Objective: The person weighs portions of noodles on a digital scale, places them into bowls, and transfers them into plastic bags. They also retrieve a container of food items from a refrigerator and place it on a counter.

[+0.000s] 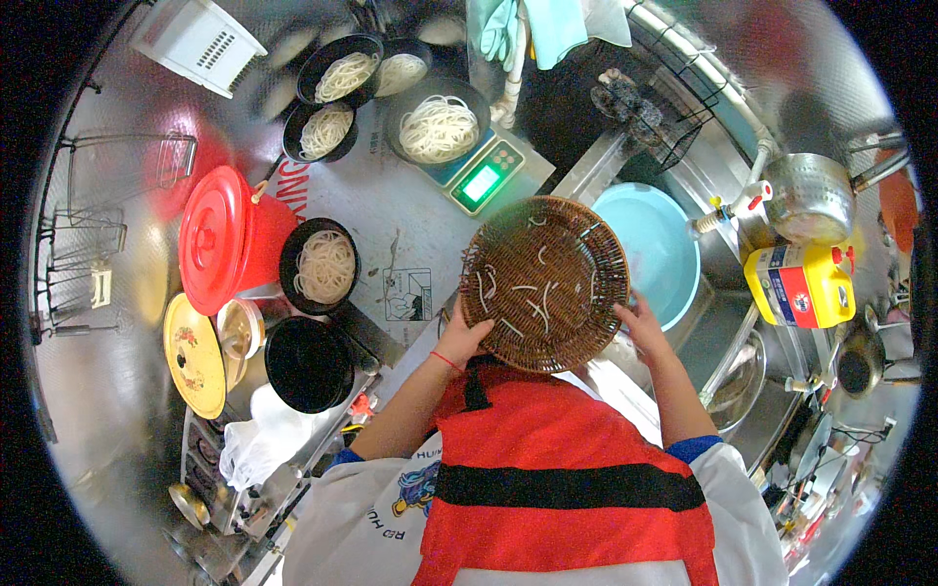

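Note:
Both my hands hold a round brown woven basket [546, 286] in front of my apron, with a few loose noodle strands lying in it. My left hand [464, 338] grips the lower left rim, and my right hand [645, 326] grips the lower right rim. Beyond the basket, a dark bowl of white noodles [438, 130] rests on a digital scale [487, 174] whose display glows green. Another black bowl of noodles [326, 267] stands to the left, and several more noodle bowls [344, 77] are grouped at the back left.
A blue basin [659, 249] sits in the sink area right of the basket. Left are a red lidded bucket [220, 238], empty-looking black bowls [309, 364], a yellow lid [192, 355] and a white plastic bag [267, 432]. Farther right stand a yellow jug [799, 286] and a metal pot [810, 198].

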Available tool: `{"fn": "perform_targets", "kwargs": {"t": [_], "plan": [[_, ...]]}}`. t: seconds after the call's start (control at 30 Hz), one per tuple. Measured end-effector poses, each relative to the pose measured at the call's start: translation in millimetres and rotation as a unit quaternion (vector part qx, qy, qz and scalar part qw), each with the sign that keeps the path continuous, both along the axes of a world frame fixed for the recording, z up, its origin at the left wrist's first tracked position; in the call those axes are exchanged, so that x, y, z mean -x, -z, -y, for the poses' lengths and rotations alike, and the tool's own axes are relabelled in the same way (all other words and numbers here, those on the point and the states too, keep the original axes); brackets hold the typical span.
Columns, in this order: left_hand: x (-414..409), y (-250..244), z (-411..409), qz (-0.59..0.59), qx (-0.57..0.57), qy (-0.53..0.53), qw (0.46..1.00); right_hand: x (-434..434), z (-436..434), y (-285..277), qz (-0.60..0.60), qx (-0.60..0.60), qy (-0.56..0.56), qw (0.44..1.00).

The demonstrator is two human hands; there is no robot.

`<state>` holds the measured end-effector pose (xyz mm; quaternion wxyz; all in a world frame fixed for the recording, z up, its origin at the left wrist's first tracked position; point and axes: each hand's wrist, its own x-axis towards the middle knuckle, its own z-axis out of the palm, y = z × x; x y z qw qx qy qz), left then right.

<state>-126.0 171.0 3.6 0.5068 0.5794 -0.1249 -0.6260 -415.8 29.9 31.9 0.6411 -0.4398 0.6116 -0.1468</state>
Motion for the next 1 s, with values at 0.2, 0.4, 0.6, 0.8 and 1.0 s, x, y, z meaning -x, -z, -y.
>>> {"fn": "perform_targets", "kwargs": {"t": [0.2,0.4,0.6,0.8,1.0], "plan": [[3.4,-26.3,22.1,-0.073,-0.036,0.051,0.995,6.1,-60.1,-40.3,0.074,0.142,0.135,0.978],[49.9,-45.2,66.1,-0.148,0.033,0.215,0.965,88.2,-126.0,-136.1,-0.374,0.483,-0.209,0.763],[183.0,-67.8,79.7,-0.093,0.048,0.454,0.885,181.1,-261.3,-157.5,-0.395,0.324,-0.092,0.855],[402.8,-111.1,14.2,-0.159,0.043,0.564,0.809,305.0,-420.4,-149.1,-0.418,0.382,0.113,0.816],[553.7,-79.9,-104.3,-0.056,0.072,0.652,0.753,430.8,-562.9,-133.3,-0.391,0.297,0.346,0.800]]}}
